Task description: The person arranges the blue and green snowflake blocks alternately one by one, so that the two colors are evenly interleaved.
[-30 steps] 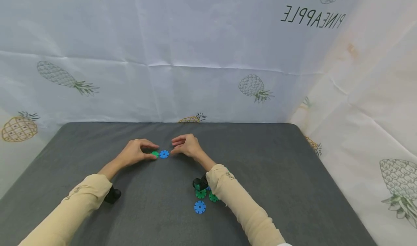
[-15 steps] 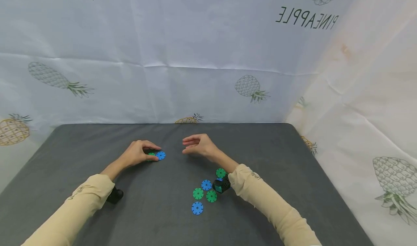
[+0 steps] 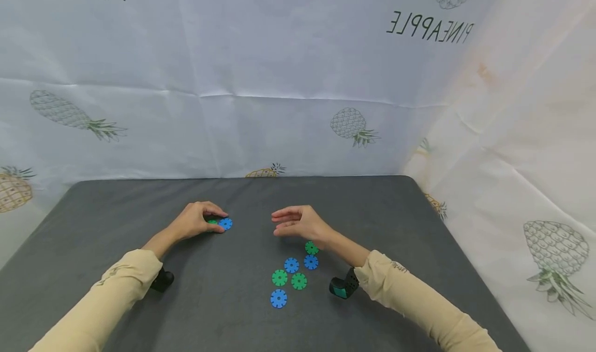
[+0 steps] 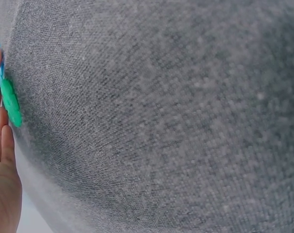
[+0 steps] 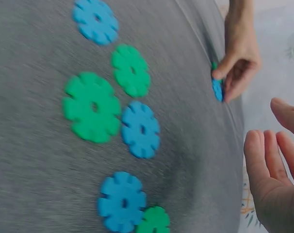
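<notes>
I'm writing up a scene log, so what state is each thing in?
Left hand: pinching the blue disc
Right hand: relaxed, holding nothing
Blue disc: held at its edge
Nearby green disc: partly hidden; joined or not, cannot tell
Three loose green discs: flat, unheld
Three loose blue discs: flat, unheld
Gray tablecloth: spread, slightly creased
White curtain: hanging, creased

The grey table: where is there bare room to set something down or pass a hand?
The far right of the table, between the right sleeve and the edge, looks bare. There's also room between the left sleeve and six discs, and a gap between the left hand and right hand. It's crowded among those discs and at the left hand's green disc and blue disc.
</notes>
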`<state>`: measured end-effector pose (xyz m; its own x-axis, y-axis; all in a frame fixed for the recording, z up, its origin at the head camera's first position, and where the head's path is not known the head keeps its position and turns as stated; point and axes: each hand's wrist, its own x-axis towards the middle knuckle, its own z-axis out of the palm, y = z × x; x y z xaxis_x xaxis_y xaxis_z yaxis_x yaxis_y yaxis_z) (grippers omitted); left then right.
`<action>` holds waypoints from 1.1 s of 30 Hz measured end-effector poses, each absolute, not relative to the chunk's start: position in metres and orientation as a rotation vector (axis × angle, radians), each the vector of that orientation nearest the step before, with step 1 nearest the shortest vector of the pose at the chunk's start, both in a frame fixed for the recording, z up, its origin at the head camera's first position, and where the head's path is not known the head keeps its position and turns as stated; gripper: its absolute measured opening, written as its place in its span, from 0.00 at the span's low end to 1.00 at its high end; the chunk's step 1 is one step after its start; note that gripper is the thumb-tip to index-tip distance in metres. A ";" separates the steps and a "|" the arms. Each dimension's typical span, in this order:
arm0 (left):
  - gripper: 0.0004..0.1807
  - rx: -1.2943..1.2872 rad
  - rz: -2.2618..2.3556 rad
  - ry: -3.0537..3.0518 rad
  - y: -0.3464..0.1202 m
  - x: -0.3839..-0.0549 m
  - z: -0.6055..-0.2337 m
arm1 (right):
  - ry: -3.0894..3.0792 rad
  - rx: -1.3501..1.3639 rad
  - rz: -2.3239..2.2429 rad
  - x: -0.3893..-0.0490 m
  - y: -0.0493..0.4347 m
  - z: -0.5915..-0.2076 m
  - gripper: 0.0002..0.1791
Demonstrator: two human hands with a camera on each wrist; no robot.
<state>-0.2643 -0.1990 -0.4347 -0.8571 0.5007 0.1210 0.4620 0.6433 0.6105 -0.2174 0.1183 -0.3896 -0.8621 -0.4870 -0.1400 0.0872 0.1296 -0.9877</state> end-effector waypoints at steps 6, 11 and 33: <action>0.18 0.791 0.999 2.785 -0.199 -0.265 -0.433 | 1.943 -0.386 -1.761 -0.194 0.127 -0.388 0.23; 0.19 0.786 0.982 2.791 -0.200 -0.267 -0.434 | 1.927 -0.398 -1.750 -0.179 0.135 -0.392 0.23; 0.15 0.826 0.983 2.792 -0.197 -0.266 -0.435 | 2.055 -0.456 -1.734 -0.146 0.181 -0.437 0.21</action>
